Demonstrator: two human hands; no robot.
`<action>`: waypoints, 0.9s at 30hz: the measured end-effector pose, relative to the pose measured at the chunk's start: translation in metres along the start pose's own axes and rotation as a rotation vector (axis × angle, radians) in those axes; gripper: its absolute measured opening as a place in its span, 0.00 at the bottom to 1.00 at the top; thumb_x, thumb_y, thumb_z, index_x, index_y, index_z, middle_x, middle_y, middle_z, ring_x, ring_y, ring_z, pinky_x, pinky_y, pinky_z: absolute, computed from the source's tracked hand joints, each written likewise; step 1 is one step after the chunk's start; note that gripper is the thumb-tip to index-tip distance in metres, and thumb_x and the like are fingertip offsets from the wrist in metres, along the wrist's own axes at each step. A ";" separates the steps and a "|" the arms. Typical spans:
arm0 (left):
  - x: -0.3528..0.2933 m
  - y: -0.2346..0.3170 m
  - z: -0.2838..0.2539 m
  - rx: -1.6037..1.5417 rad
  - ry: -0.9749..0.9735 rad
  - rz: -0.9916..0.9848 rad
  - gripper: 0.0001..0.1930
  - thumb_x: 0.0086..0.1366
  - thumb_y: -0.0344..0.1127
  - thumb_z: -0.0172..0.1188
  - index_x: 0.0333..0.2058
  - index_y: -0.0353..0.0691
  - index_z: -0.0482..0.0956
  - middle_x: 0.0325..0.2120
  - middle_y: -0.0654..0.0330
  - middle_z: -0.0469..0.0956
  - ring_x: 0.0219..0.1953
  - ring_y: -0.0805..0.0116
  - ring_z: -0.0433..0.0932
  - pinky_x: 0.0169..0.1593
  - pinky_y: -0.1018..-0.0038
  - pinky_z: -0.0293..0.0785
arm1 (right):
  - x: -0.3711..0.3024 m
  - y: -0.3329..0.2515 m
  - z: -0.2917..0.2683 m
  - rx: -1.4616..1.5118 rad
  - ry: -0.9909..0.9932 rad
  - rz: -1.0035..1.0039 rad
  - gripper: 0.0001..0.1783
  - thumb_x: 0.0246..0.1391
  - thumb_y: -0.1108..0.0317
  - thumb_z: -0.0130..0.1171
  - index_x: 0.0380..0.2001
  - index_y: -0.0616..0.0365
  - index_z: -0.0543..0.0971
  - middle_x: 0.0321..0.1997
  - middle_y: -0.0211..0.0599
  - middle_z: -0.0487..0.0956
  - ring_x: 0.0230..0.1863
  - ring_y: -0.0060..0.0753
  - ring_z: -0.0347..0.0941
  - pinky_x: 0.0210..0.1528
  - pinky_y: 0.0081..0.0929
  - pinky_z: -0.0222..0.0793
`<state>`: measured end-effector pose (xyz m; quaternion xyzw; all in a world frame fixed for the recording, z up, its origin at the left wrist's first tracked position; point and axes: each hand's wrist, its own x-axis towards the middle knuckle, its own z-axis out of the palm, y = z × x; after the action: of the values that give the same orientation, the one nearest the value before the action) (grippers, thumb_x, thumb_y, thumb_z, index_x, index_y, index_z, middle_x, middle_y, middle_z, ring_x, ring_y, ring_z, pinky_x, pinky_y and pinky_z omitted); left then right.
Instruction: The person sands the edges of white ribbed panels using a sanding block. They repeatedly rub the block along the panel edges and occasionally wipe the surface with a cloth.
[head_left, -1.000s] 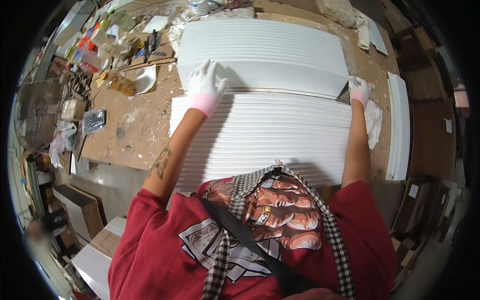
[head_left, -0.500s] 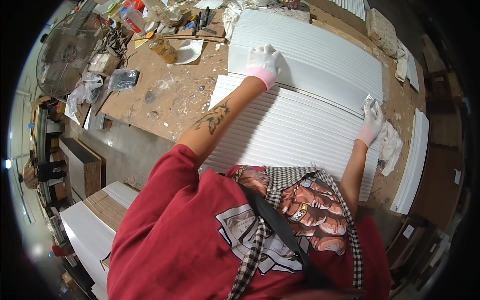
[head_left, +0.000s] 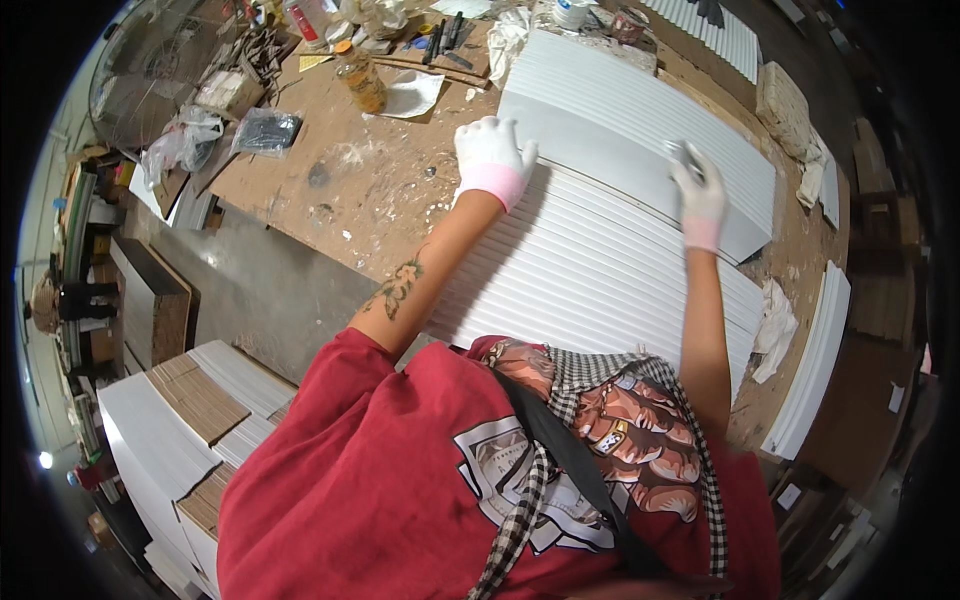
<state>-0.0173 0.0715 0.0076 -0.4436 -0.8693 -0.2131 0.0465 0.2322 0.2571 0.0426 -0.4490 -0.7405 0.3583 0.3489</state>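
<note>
- Head view: two white ribbed panels lie on a workbench. The far panel [head_left: 640, 130] is long, grooved along its length, with a smooth flat band along its near edge; it sits at a slant, overlapping the far edge of the near panel [head_left: 590, 270].
- The near panel is also white and finely ribbed, and reaches from the far panel back to the person's chest.
- The left hand [head_left: 490, 155], in a white glove with a pink cuff, rests palm down with fingers spread on the left end of the far panel, pressing flat rather than closing round anything.
- The right hand [head_left: 697, 190], gloved the same way, lies on the smooth band of the far panel further right. Something small and grey shows at its fingertips; I cannot tell whether it is gripped.
- The workbench [head_left: 350, 190] is bare brown board, spattered with white spots and smears.
- Beyond it to the left is a grey concrete floor [head_left: 260, 290], with stacks of white boards [head_left: 170, 420] beside it.
- On the far left part of the bench stand an amber bottle [head_left: 361, 77], a sheet of paper [head_left: 415, 92] just beside it, a crumpled dark plastic bag [head_left: 265, 130] and assorted tools.
- A crumpled white rag [head_left: 775, 325] lies at the right edge of the near panel, and a narrow white strip [head_left: 815, 360] lies just beyond it.
- Nothing lies on the panels between the two hands.
</note>
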 end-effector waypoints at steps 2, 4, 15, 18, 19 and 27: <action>-0.005 -0.014 0.002 0.095 -0.077 -0.129 0.22 0.66 0.55 0.56 0.42 0.41 0.85 0.41 0.48 0.83 0.46 0.52 0.82 0.57 0.57 0.70 | 0.012 -0.025 0.050 -0.117 -0.137 -0.162 0.25 0.58 0.58 0.70 0.56 0.56 0.82 0.56 0.43 0.81 0.56 0.37 0.78 0.59 0.35 0.74; -0.005 -0.016 0.006 0.007 -0.172 -0.201 0.24 0.67 0.56 0.56 0.41 0.39 0.86 0.40 0.47 0.83 0.46 0.50 0.82 0.54 0.57 0.73 | 0.021 -0.046 0.099 -0.227 -0.241 -0.295 0.25 0.57 0.59 0.71 0.56 0.59 0.82 0.54 0.43 0.81 0.52 0.31 0.79 0.55 0.31 0.75; 0.050 0.006 0.026 -1.424 -0.064 -0.222 0.29 0.72 0.48 0.61 0.56 0.24 0.74 0.43 0.55 0.80 0.45 0.72 0.76 0.51 0.73 0.74 | 0.036 -0.069 0.179 0.882 -0.442 0.213 0.29 0.65 0.69 0.62 0.67 0.62 0.69 0.57 0.35 0.79 0.54 0.27 0.77 0.54 0.29 0.74; 0.065 0.027 0.043 -1.547 0.014 -0.241 0.29 0.70 0.45 0.66 0.58 0.27 0.72 0.43 0.61 0.77 0.42 0.76 0.72 0.48 0.77 0.72 | 0.059 -0.059 0.158 0.753 -0.465 0.228 0.26 0.65 0.68 0.62 0.64 0.62 0.73 0.55 0.32 0.80 0.52 0.25 0.77 0.54 0.28 0.73; 0.065 0.035 0.050 -1.537 0.083 -0.296 0.28 0.69 0.43 0.68 0.58 0.27 0.72 0.43 0.61 0.77 0.42 0.76 0.72 0.48 0.77 0.72 | 0.070 -0.056 0.151 0.677 -0.473 0.192 0.25 0.64 0.68 0.63 0.63 0.60 0.74 0.55 0.31 0.80 0.52 0.24 0.77 0.54 0.27 0.73; 0.056 0.047 0.077 -1.139 0.262 -0.370 0.28 0.65 0.35 0.71 0.59 0.29 0.71 0.41 0.59 0.74 0.39 0.74 0.72 0.46 0.76 0.74 | 0.244 -0.086 0.153 -0.247 -0.311 -0.349 0.29 0.56 0.49 0.67 0.56 0.55 0.83 0.52 0.43 0.85 0.49 0.37 0.82 0.52 0.33 0.75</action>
<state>-0.0061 0.1697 -0.0318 -0.2104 -0.6684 -0.7017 -0.1291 -0.0182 0.4180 0.0860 -0.2931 -0.8895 0.2644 0.2299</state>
